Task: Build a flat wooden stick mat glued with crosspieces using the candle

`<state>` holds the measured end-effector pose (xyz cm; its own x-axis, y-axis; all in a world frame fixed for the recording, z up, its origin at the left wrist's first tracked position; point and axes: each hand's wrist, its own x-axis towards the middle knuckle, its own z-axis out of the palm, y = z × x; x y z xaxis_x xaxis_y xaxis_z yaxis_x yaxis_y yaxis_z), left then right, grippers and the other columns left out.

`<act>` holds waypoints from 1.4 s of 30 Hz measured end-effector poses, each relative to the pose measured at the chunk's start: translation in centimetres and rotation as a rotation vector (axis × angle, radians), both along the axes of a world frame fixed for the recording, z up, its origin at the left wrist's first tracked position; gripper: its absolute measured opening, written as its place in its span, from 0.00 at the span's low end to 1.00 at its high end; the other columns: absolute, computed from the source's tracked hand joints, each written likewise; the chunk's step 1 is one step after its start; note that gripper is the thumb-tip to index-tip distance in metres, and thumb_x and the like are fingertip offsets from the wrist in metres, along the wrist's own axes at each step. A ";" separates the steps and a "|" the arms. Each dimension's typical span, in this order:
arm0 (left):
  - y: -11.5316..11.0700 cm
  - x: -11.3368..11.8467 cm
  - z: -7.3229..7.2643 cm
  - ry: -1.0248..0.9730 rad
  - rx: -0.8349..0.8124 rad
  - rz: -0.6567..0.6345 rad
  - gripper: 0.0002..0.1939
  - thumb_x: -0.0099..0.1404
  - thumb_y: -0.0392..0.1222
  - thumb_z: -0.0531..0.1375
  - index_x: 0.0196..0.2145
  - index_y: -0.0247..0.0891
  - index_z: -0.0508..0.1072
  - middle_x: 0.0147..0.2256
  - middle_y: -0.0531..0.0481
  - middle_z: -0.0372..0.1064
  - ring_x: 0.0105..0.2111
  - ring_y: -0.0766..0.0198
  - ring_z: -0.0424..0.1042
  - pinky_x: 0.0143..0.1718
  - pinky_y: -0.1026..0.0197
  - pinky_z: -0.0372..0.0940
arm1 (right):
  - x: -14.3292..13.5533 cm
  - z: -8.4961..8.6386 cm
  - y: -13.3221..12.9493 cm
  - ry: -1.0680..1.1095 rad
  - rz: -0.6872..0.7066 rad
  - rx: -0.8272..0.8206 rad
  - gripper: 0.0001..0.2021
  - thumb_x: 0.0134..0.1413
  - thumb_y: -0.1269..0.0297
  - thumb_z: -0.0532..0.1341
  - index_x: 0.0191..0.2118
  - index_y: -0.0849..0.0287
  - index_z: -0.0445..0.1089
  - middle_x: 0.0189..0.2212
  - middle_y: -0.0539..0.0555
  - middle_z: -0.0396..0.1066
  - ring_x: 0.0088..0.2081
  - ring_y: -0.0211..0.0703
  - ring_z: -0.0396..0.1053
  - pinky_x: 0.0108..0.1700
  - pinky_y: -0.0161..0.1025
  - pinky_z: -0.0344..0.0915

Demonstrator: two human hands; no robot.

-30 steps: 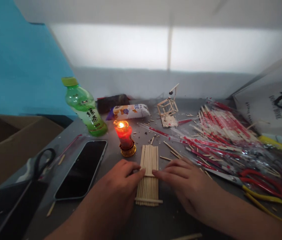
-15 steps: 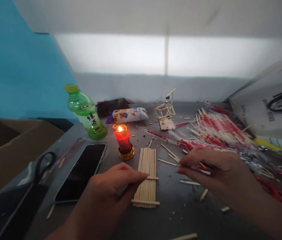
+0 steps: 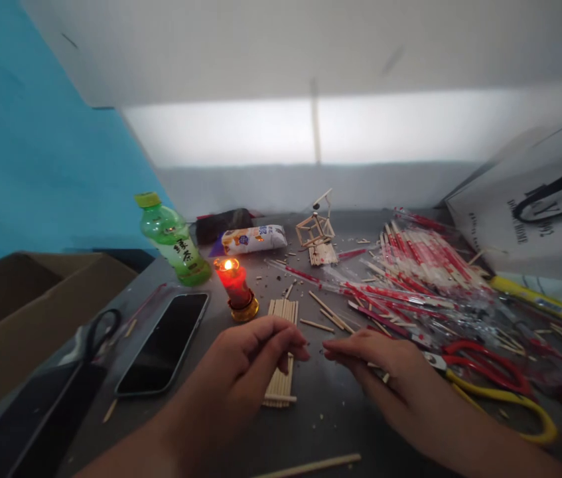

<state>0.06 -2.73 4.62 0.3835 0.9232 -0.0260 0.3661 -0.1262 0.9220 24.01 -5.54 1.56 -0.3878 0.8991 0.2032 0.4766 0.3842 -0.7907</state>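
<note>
My left hand hovers over a flat panel of wooden sticks, covering its middle. Its fingers are curled, thumb and fingertips brought together; anything between them is too small to make out. Facing it from the right, my right hand has its thumb and fingers pressed together, the tips a short gap from the left ones. What it pinches, if anything, I cannot make out. Along the panel's near end runs a crosswise stick. Just beyond the left hand burns a red candle in a gold-coloured base.
A small stick frame stands at the back. Red-and-white wrapped sticks are heaped on the right, near scissors and a yellow tool. Left are a phone and a green bottle. Loose sticks lie scattered.
My right hand has moved left, close to my left hand, uncovering the scissors. My left hand has curled further over the panel. The view has shifted slightly.
</note>
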 end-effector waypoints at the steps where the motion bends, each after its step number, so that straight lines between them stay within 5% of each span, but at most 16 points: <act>1: 0.1 0.6 0.2 -0.018 -0.035 -0.024 0.14 0.72 0.47 0.57 0.35 0.42 0.80 0.27 0.54 0.72 0.27 0.66 0.66 0.27 0.67 0.59 | 0.0 0.0 -0.1 0.018 -0.007 -0.011 0.17 0.68 0.71 0.57 0.55 0.48 0.74 0.48 0.48 0.79 0.47 0.39 0.75 0.51 0.38 0.69; 9: 0.4 3.0 -1.4 -0.090 -0.266 -0.038 0.11 0.59 0.48 0.69 0.30 0.36 0.81 0.24 0.53 0.71 0.25 0.66 0.63 0.27 0.65 0.57 | -0.1 -0.8 -0.5 0.162 -0.128 -0.085 0.08 0.57 0.63 0.70 0.43 0.46 0.81 0.34 0.46 0.81 0.36 0.39 0.77 0.39 0.34 0.70; 15: 0.2 2.5 -2.4 -0.195 -0.341 -0.090 0.18 0.67 0.54 0.63 0.32 0.36 0.79 0.21 0.58 0.61 0.22 0.69 0.54 0.23 0.66 0.48 | -0.1 -0.4 -0.8 0.139 -0.093 -0.063 0.09 0.61 0.62 0.67 0.47 0.44 0.79 0.38 0.45 0.81 0.37 0.37 0.76 0.40 0.34 0.68; 21: 0.3 2.5 -2.2 -0.380 -0.508 -0.042 0.18 0.65 0.57 0.65 0.36 0.37 0.80 0.26 0.52 0.74 0.21 0.71 0.58 0.23 0.67 0.50 | -0.2 0.3 -0.6 0.227 -0.059 0.024 0.12 0.67 0.69 0.61 0.49 0.48 0.78 0.37 0.48 0.77 0.38 0.35 0.74 0.40 0.33 0.68; 26: 0.2 2.0 -2.4 -0.374 -0.520 -0.009 0.15 0.61 0.53 0.70 0.32 0.37 0.78 0.23 0.57 0.71 0.21 0.72 0.57 0.22 0.69 0.51 | -0.1 0.2 -0.8 0.249 -0.115 0.017 0.09 0.67 0.65 0.61 0.46 0.49 0.78 0.37 0.49 0.75 0.39 0.37 0.73 0.40 0.33 0.68; 33: -0.3 2.8 -1.5 -0.285 -0.387 -0.010 0.13 0.53 0.45 0.73 0.27 0.38 0.73 0.25 0.57 0.71 0.27 0.67 0.67 0.28 0.66 0.59 | -0.3 0.5 -1.4 0.243 0.001 -0.215 0.08 0.62 0.58 0.66 0.45 0.45 0.81 0.38 0.45 0.81 0.38 0.37 0.77 0.40 0.31 0.68; 39: -0.2 2.8 -1.3 -0.154 -0.403 -0.015 0.11 0.52 0.42 0.72 0.23 0.38 0.73 0.22 0.58 0.70 0.25 0.67 0.65 0.27 0.66 0.58 | 0.3 0.8 -1.6 0.017 0.056 -0.018 0.06 0.64 0.62 0.65 0.41 0.53 0.80 0.32 0.48 0.78 0.33 0.35 0.73 0.36 0.30 0.66; 42: -0.1 2.6 -1.6 -0.240 -0.519 -0.072 0.11 0.51 0.38 0.74 0.23 0.38 0.73 0.21 0.59 0.71 0.24 0.69 0.65 0.27 0.67 0.58 | 0.4 1.8 -1.7 -0.050 0.131 0.040 0.05 0.65 0.66 0.62 0.39 0.55 0.77 0.33 0.50 0.75 0.34 0.37 0.72 0.34 0.31 0.65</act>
